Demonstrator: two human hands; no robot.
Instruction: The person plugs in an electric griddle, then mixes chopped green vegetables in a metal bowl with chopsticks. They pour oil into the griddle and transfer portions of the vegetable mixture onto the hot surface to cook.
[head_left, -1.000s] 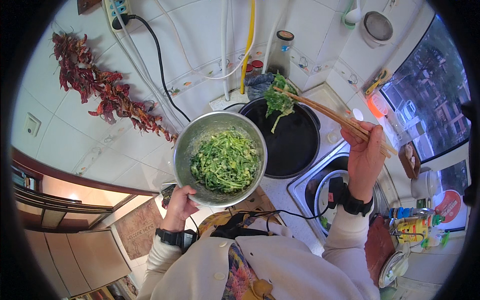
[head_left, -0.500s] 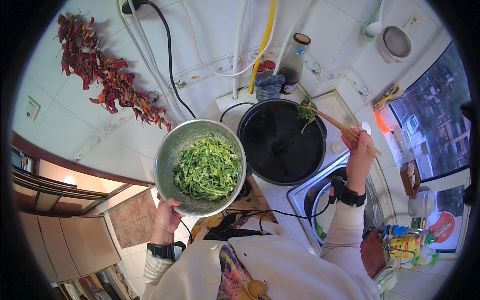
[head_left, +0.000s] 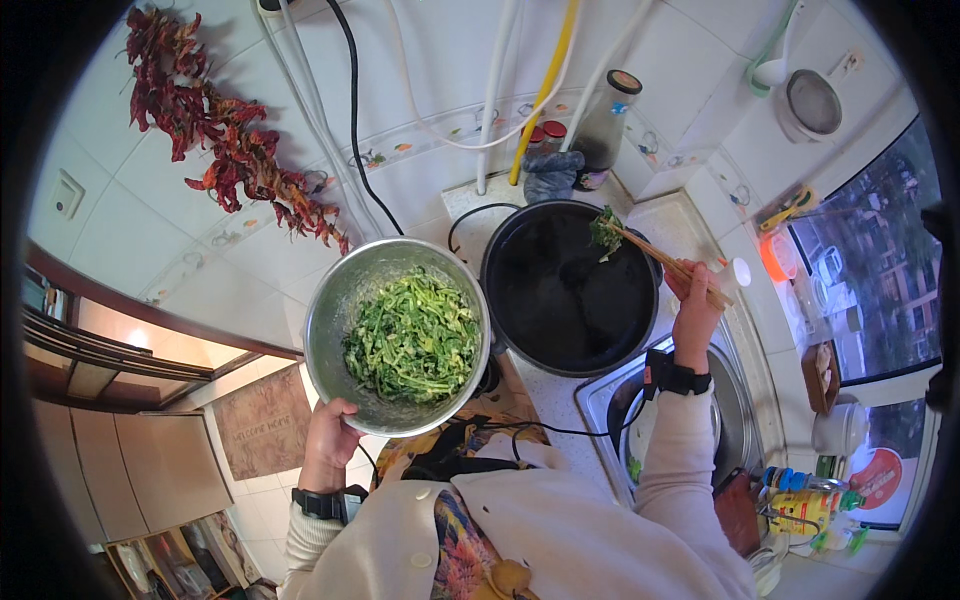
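My left hand [head_left: 330, 437] grips the lower left rim of a steel mixing bowl [head_left: 325, 345]. Inside the bowl lie chopped green leafy vegetables [head_left: 412, 340], coated in something pale. In my right hand [head_left: 695, 318] is a pair of wooden chopsticks [head_left: 655, 253]. Their tips pinch a small clump of greens [head_left: 605, 235] above the far right part of a large black pan [head_left: 570, 290]. The pan is dark inside, and I cannot tell what coats its bottom. The bowl is held just left of the pan, its right rim close to the pan's edge.
A steel sink [head_left: 735, 400] is to the right of the pan. Behind the pan stand a tall glass bottle [head_left: 603, 130] and red-lidded jars. Hoses and a black cable [head_left: 355, 110] run down the tiled wall. Dried red chillies [head_left: 235, 140] hang at the left.
My right hand with the chopsticks has moved a little left, bringing the clump of greens further in over the pan. The bowl stays about where it was. The view has shifted slightly.
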